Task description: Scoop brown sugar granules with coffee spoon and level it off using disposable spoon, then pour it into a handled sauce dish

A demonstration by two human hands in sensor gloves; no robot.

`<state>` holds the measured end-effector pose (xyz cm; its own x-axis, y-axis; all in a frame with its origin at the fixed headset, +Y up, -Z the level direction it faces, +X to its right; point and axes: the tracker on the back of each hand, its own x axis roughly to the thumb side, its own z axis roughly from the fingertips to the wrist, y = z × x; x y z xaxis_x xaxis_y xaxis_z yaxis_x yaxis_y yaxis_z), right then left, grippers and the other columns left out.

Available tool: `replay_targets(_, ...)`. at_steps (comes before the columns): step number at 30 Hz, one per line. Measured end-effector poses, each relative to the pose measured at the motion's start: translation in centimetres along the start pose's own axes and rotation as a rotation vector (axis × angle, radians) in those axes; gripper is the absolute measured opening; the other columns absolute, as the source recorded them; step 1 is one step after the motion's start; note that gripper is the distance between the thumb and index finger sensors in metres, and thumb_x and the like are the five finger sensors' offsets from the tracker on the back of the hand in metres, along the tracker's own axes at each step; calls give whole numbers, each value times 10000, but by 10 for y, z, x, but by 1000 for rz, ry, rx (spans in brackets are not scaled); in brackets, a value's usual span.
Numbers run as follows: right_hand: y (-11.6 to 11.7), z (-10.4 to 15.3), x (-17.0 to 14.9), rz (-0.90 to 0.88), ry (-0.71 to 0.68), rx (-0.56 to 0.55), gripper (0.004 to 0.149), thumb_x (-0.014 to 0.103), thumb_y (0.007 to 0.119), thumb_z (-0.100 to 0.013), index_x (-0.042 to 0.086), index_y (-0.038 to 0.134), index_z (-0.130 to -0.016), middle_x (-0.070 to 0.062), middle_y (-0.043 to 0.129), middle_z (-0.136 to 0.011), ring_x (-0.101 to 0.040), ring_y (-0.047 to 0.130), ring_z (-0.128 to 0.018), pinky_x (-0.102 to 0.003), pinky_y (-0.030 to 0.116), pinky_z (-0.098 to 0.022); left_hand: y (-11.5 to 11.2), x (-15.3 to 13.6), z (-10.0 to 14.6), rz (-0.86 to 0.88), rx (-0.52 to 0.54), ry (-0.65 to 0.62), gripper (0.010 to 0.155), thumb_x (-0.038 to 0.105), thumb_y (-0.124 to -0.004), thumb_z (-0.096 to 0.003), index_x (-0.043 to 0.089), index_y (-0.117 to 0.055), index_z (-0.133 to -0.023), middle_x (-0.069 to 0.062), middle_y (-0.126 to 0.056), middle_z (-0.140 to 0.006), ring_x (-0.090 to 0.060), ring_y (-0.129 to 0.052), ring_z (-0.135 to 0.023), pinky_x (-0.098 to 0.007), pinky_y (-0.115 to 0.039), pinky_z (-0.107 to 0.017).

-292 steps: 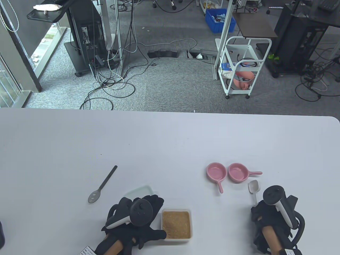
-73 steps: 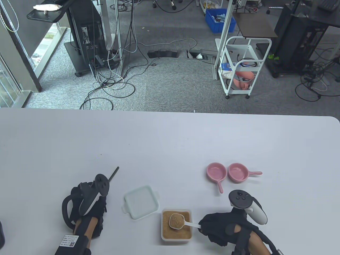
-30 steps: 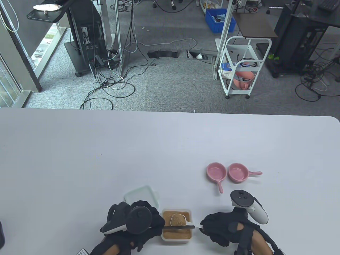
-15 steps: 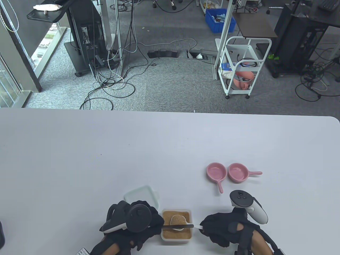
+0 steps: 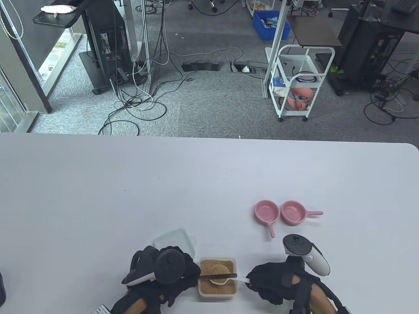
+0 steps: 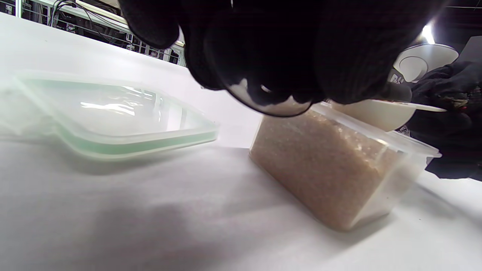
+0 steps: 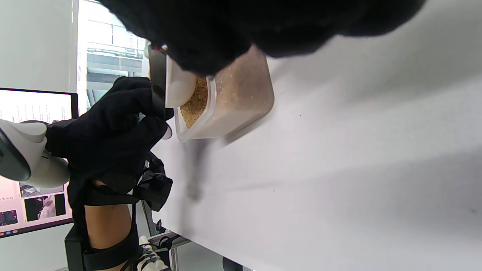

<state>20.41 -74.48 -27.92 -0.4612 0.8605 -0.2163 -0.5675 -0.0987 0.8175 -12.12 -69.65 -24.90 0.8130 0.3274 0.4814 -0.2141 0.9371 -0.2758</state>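
Observation:
My right hand (image 5: pixel 253 281) pinches the handle of the white coffee spoon (image 5: pixel 241 279). Its bowl, filled with brown sugar, hovers over the open sugar container (image 5: pixel 217 296) at the table's front edge. My left hand (image 5: pixel 189 276) grips the dark disposable spoon, whose straight handle (image 5: pixel 218 276) lies across the top of the white bowl. In the left wrist view the coffee spoon (image 6: pixel 372 113) sits just above the container's rim (image 6: pixel 376 135). The right wrist view shows the dark handle (image 7: pixel 157 86) flat against the bowl's mouth (image 7: pixel 177 88). Two pink handled sauce dishes (image 5: pixel 266 211) (image 5: pixel 293 212) stand empty, back right.
The container's clear lid (image 5: pixel 175 240) lies on the table just behind my left hand, also seen in the left wrist view as the lid (image 6: pixel 113 116). A dark object (image 5: pixel 1 291) shows at the left front edge of the table.
The dark handle has slid a little farther across the white spoon's bowl, away from me. The sugar heap in the bowl is lower and flatter. My right hand has hardly moved.

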Motion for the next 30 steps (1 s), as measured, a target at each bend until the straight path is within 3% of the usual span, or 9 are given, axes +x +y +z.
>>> replay_targets(30,-1,1,0,3,-8,6,429,376,731,-518,101,840,-829,35,956,-411,-199,929,-158,-496,782,-363,2,-8,-1,4,20,44,399,545,-824,-434,494,-862,-827,204,-891,-852,-139,-850,-916,-496,-595,-837)
